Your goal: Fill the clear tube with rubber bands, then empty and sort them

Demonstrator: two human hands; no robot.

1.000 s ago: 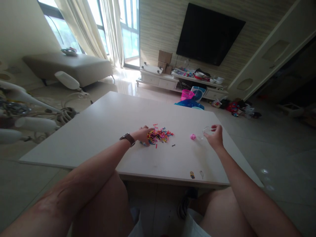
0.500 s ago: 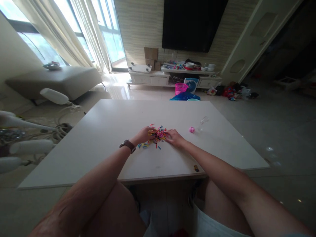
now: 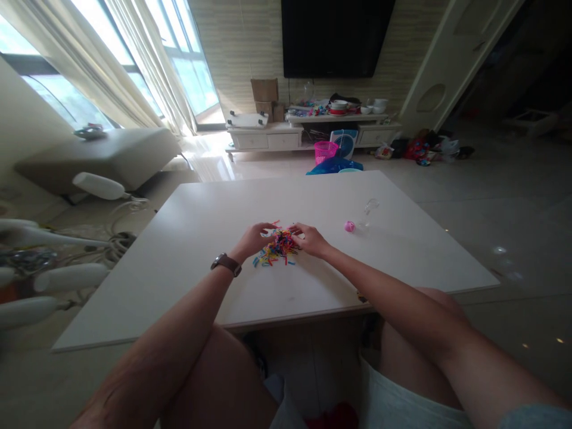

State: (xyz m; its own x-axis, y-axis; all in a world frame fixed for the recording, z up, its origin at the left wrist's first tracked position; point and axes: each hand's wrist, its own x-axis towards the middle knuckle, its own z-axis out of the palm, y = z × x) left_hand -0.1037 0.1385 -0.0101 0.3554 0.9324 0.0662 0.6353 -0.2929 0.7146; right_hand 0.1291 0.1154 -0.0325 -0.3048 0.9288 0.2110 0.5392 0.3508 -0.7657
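A loose heap of small, brightly coloured bands that look like hair ties (image 3: 282, 243) lies on the white table (image 3: 201, 208). My left hand (image 3: 255, 239), with a dark watch (image 3: 227, 264) on the wrist, is at the heap's left side, thumb and fingers parted and curved towards it. From the right, my right hand (image 3: 311, 239) reaches over the heap's edge; its thumb and forefinger are apart and touch the bands. Fingertips of both hands are partly lost among the colours. Several single bands stick out in front of the heap.
To the right on the table sit a small pink object (image 3: 350, 226) and a clear plastic piece (image 3: 370, 207). A sticker (image 3: 361, 297) is by the front edge, partly behind my right forearm. White lamp arms (image 3: 98, 186) stand left of the table. Beyond it is a pink basket (image 3: 325, 152).
My hands have risen slightly off the sides of the heap, and their fingers have opened more. The heap looks drawn closer together. The view has shifted a little.
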